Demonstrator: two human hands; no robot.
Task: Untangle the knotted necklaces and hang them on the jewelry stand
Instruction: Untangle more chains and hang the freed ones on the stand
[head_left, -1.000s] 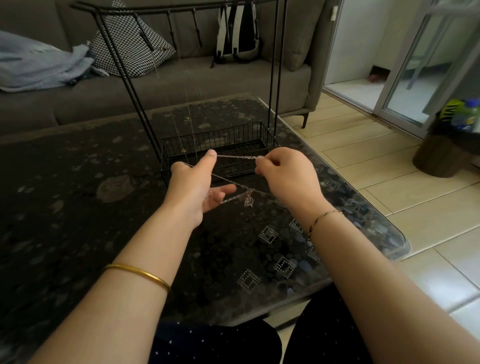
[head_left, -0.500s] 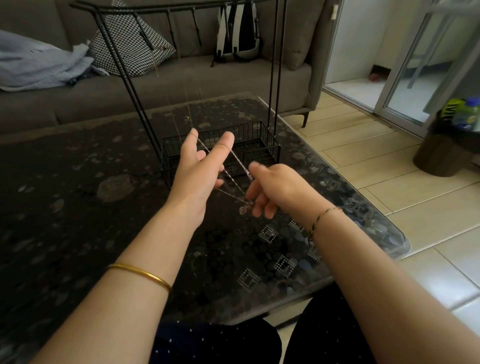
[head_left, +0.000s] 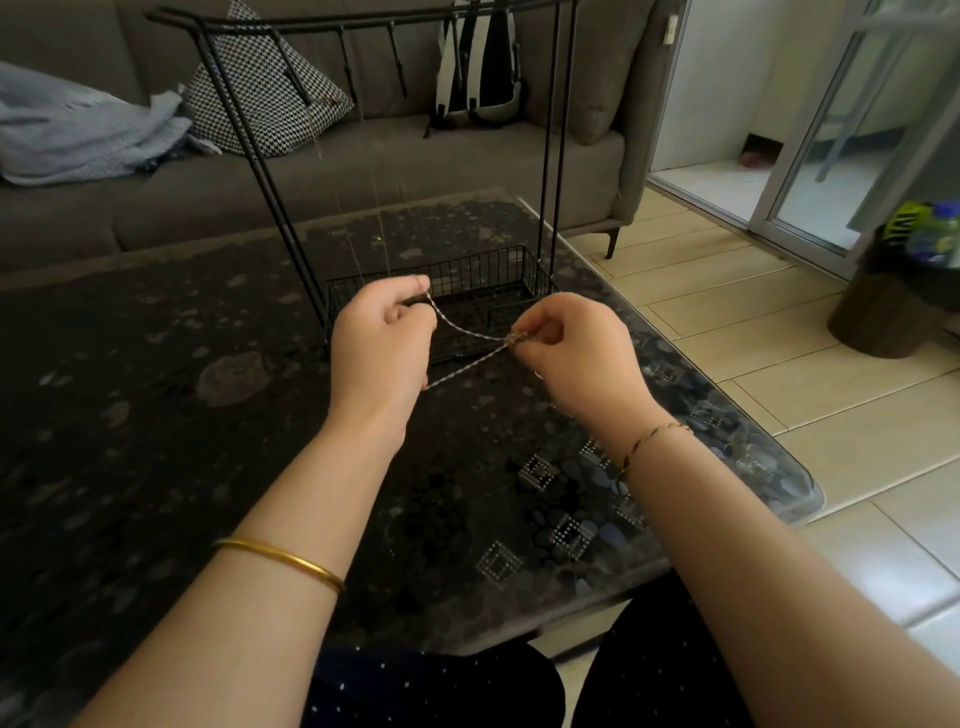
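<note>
Head view: my left hand (head_left: 382, 343) curls around one end of a silver necklace (head_left: 470, 332); its two strands hang above the table (head_left: 156, 415), before the jewelry stand (head_left: 545, 156); my right hand (head_left: 576, 353) pinches the tangle; unknotting and hanging look unfinished, though faint chains (head_left: 383, 218) seem hung already.

A gold bangle (head_left: 283, 564) is worn on the left arm, a thin bracelet (head_left: 652, 441) on the right, plus dark dotted trousers (head_left: 431, 686).
</note>
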